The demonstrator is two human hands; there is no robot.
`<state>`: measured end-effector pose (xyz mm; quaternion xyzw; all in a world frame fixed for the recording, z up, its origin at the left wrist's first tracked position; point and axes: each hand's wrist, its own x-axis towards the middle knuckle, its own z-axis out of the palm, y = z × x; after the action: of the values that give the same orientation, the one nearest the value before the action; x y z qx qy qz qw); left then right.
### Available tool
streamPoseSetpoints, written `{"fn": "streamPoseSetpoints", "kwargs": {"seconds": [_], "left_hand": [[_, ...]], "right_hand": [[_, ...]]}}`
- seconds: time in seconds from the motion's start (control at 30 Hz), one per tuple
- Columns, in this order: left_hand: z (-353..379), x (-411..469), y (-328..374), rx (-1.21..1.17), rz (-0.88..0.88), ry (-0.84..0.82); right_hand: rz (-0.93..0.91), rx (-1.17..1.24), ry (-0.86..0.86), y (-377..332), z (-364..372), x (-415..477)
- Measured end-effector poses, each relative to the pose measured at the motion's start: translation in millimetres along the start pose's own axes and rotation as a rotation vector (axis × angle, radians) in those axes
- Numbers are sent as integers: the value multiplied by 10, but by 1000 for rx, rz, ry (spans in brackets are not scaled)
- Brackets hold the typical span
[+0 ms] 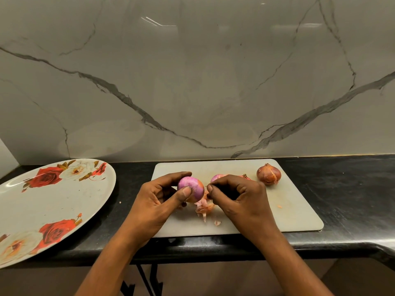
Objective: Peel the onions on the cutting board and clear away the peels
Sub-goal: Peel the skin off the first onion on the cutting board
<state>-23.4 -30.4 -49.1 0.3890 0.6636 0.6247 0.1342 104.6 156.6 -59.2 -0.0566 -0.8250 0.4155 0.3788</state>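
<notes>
Glossy black counter (pixel 342 189), veined marble wall (pixel 192 82); pale round-cornered cutting board (pixel 295 214); left hand (pixel 156 201) curls fingers round smooth purple onion (pixel 190 189) just above it; right hand (pixel 241 195), fingertips together, pinches papery peel (pixel 207 185) at its side.

My right hand (pixel 241 195) hides most of a peeled onion (pixel 215 178) and a second onion (pixel 246 177) on the cutting board (pixel 288 210), and the plate (pixel 42 199) left of it is cut off.

Home kitchen: black countertop (pixel 342 189), marble backsplash (pixel 192 71), cutting board (pixel 288 210), floral plate (pixel 53 199).
</notes>
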Motion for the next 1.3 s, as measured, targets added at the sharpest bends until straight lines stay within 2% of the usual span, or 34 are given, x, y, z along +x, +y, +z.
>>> {"fn": "streamPoseSetpoints", "kwargs": {"seconds": [0.23,0.53,0.83,1.1,1.3], "left_hand": [[-16,-3,2,8,5,-43],[-23,5,-13,54,16,-51],[-29,0,-21,109,54,-96],[-38,1,-35,122,59,-125],[-27,-3,-22,113,58,-109]], "right_hand": [[52,-23,40,9,-1,-4],[-26,-14,-18,-41,3,-3],[-25,54,-99,-46,-12,1],[-58,41,-66,-15,-9,7],[-15,38,-60,10,0,1]]}}
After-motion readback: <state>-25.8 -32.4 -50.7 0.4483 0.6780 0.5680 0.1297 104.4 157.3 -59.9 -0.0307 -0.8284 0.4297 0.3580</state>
